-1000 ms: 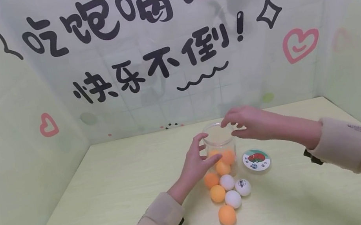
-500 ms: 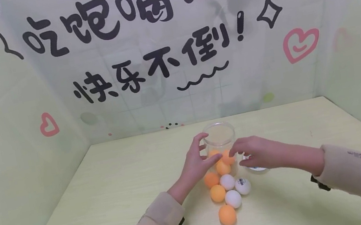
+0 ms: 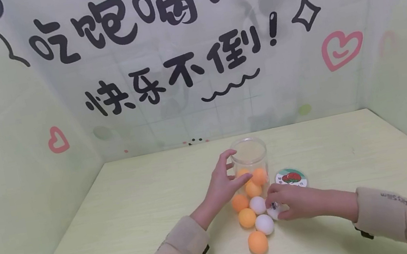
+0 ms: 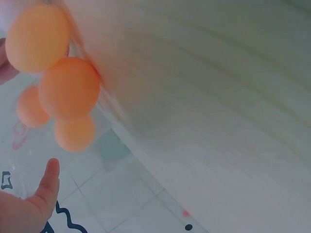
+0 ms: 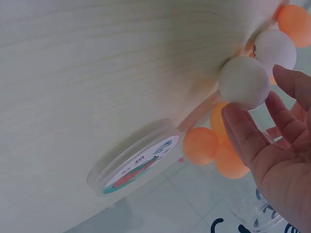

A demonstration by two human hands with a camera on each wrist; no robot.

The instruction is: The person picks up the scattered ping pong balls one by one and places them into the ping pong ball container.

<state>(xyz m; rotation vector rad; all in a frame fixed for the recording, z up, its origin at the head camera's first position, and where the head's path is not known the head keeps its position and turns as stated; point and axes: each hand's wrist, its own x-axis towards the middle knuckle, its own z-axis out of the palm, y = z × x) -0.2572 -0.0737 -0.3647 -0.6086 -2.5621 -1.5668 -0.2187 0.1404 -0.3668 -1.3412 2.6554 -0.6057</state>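
A clear jar (image 3: 251, 165) stands upright and uncapped, with several orange ping-pong balls (image 3: 253, 188) inside. My left hand (image 3: 221, 184) grips its left side, thumb in front and fingers toward the back; in the left wrist view only part of that hand (image 4: 29, 208) shows. My right hand (image 3: 301, 201) is at the white ping-pong ball (image 3: 274, 211) with printing, just in front of the jar. In the right wrist view its fingertips (image 5: 233, 114) touch this white ball (image 5: 244, 82), thumb on the other side, holding it at the tabletop.
Two more white balls (image 3: 264, 224) and several orange balls (image 3: 258, 243) lie in front of the jar. A round lid (image 3: 290, 175) with a red picture lies right of the jar, behind my right hand. A printed cloth (image 3: 170, 123) hangs behind the table.
My right hand has come down from the jar's mouth, past the lid, toward me to the printed white ball and taken hold of it. The left hand keeps its grip on the jar.
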